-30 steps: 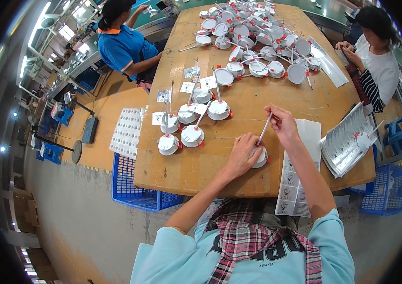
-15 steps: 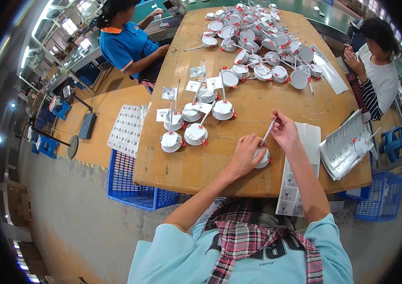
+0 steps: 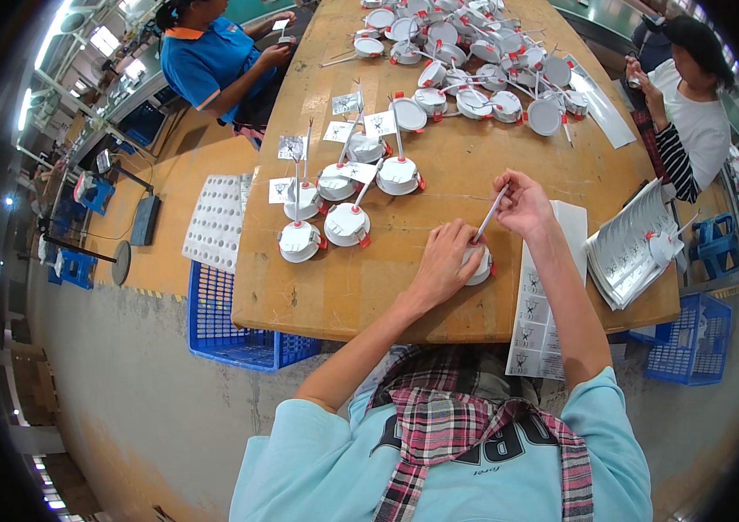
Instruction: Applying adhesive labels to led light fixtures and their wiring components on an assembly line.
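Note:
On the table right in front of me sits a round white downlight [image 3: 480, 270] with red clips. My left hand [image 3: 444, 261] is closed over it, its fingers covering most of the body. A thin pale cable [image 3: 489, 217] rises from the light at a slant. Its upper end is pinched between the fingers of my right hand [image 3: 523, 205]. Beneath my right forearm lies a sheet of silvery printed labels [image 3: 532, 300]. To the left stand several white downlights [image 3: 347, 225] with upright cables, most bearing a flag-like label [image 3: 380, 123].
A large pile of downlights [image 3: 474, 103] covers the table's far part. At right, a stack of label sheets [image 3: 620, 265] carries one downlight [image 3: 661, 249]. Blue crates [image 3: 230, 317] stand below the table edge. Two co-workers sit at the far left [image 3: 221, 65] and far right [image 3: 691, 113].
The whole view has shifted, so the table appears higher in the picture. Both hands keep nearly the same hold on the downlight and its cable. The left co-worker's hands have come lower.

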Action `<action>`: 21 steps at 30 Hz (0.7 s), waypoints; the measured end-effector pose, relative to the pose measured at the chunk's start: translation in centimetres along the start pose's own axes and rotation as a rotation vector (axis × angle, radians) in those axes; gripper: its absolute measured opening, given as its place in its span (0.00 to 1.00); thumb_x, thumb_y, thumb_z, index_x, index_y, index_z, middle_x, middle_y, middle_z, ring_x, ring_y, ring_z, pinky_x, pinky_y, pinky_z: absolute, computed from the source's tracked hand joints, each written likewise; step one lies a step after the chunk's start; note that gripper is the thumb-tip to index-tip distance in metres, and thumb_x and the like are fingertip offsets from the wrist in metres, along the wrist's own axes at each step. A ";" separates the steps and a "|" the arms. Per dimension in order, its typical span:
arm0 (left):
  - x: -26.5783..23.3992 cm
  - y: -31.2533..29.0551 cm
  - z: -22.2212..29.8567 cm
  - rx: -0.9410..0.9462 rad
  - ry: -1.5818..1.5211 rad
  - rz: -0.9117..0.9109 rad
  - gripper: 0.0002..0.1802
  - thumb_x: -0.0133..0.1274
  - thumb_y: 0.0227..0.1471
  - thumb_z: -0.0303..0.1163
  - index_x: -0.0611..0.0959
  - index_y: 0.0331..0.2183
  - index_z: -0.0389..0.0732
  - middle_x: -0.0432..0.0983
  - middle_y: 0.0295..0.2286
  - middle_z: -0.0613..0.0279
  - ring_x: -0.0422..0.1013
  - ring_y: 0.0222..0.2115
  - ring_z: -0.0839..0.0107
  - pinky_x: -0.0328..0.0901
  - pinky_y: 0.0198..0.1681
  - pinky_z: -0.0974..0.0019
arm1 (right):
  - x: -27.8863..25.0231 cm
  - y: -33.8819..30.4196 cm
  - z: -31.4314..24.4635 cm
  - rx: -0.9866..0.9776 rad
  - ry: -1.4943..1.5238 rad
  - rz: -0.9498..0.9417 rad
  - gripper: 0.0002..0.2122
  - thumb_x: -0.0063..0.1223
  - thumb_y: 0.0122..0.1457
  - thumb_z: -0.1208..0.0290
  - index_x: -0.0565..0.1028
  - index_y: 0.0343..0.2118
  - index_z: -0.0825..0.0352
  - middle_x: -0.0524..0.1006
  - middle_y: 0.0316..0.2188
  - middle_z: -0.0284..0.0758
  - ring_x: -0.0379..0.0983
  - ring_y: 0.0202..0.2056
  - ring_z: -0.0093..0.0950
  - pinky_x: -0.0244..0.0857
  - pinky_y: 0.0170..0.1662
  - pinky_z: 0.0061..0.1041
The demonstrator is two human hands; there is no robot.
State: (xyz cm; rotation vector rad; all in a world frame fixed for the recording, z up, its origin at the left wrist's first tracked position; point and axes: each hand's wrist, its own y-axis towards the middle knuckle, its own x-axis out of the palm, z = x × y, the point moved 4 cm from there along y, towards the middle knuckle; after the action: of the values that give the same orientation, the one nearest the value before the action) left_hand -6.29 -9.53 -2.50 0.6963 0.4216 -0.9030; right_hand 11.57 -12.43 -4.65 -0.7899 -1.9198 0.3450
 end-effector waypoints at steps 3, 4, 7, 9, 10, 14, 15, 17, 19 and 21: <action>-0.1 0.1 0.0 -0.006 -0.003 0.002 0.11 0.48 0.50 0.33 0.75 0.35 0.38 0.66 0.31 0.55 0.64 0.39 0.58 0.55 0.47 0.60 | 0.2 -0.1 -0.1 0.009 -0.006 -0.034 0.08 0.48 0.56 0.68 0.72 0.23 0.63 0.75 0.21 0.32 0.53 0.15 0.19 0.53 0.23 0.18; -0.1 0.1 0.0 -0.009 0.001 0.003 0.11 0.48 0.50 0.33 0.75 0.35 0.38 0.66 0.31 0.55 0.64 0.38 0.59 0.55 0.46 0.60 | 0.4 -0.2 -0.1 0.005 -0.010 -0.045 0.08 0.49 0.56 0.68 0.72 0.23 0.63 0.75 0.21 0.32 0.53 0.15 0.19 0.53 0.23 0.18; 0.0 0.0 -0.1 -0.024 0.002 0.003 0.10 0.49 0.50 0.33 0.75 0.34 0.37 0.66 0.31 0.55 0.64 0.38 0.59 0.55 0.46 0.60 | 0.5 -0.5 -0.2 0.006 -0.032 -0.093 0.08 0.49 0.55 0.68 0.72 0.22 0.63 0.75 0.21 0.31 0.54 0.15 0.19 0.53 0.23 0.18; 0.0 0.1 -0.1 -0.016 0.010 0.000 0.10 0.49 0.50 0.33 0.75 0.35 0.37 0.66 0.31 0.55 0.64 0.38 0.59 0.55 0.46 0.60 | 0.6 -0.9 -0.3 -0.003 -0.034 -0.083 0.08 0.49 0.55 0.68 0.72 0.22 0.63 0.75 0.21 0.31 0.54 0.15 0.19 0.53 0.23 0.18; 0.0 0.0 -0.1 -0.014 0.022 0.001 0.11 0.49 0.50 0.33 0.75 0.35 0.37 0.66 0.31 0.55 0.64 0.38 0.59 0.55 0.46 0.60 | 0.6 -1.1 -0.3 -0.007 -0.038 -0.077 0.08 0.49 0.55 0.68 0.72 0.22 0.63 0.75 0.22 0.31 0.54 0.15 0.19 0.52 0.23 0.17; 0.2 0.0 0.0 0.020 0.036 0.013 0.11 0.49 0.50 0.33 0.75 0.35 0.37 0.67 0.31 0.55 0.64 0.37 0.59 0.56 0.45 0.60 | 0.4 -0.9 -0.4 0.022 0.004 -0.096 0.08 0.49 0.56 0.68 0.72 0.23 0.63 0.75 0.22 0.31 0.54 0.16 0.19 0.52 0.23 0.17; 0.2 -0.1 0.1 0.013 0.032 0.011 0.11 0.49 0.50 0.33 0.75 0.34 0.37 0.67 0.31 0.55 0.64 0.37 0.59 0.56 0.45 0.60 | 0.3 -0.9 -0.3 0.020 0.010 -0.088 0.08 0.49 0.56 0.68 0.73 0.23 0.63 0.75 0.22 0.31 0.54 0.16 0.18 0.53 0.23 0.17; 0.1 -0.1 0.3 0.008 0.032 0.014 0.11 0.49 0.50 0.33 0.76 0.34 0.37 0.67 0.31 0.55 0.64 0.37 0.59 0.56 0.44 0.60 | 0.3 -0.9 -0.1 0.017 0.012 -0.085 0.08 0.49 0.56 0.67 0.73 0.24 0.63 0.75 0.23 0.31 0.55 0.16 0.18 0.53 0.23 0.17; 0.0 -0.1 0.3 -0.013 0.024 0.009 0.11 0.49 0.51 0.34 0.76 0.34 0.37 0.67 0.31 0.55 0.64 0.37 0.58 0.57 0.44 0.60 | 0.3 -1.0 -0.1 -0.018 -0.028 -0.129 0.07 0.49 0.57 0.68 0.74 0.27 0.64 0.76 0.26 0.31 0.57 0.18 0.18 0.54 0.24 0.17; 0.1 -0.2 0.1 -0.020 0.025 0.011 0.11 0.49 0.51 0.34 0.76 0.34 0.37 0.67 0.31 0.54 0.65 0.37 0.58 0.57 0.44 0.60 | 0.2 -1.2 -0.3 -0.027 -0.051 -0.176 0.07 0.48 0.58 0.68 0.74 0.29 0.65 0.76 0.27 0.31 0.58 0.18 0.18 0.56 0.25 0.17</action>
State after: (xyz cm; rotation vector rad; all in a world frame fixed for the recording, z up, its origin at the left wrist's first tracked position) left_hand -6.35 -9.73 -2.55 0.6915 0.4481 -0.8798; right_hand 11.34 -13.25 -3.72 -0.6297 -2.0285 0.2334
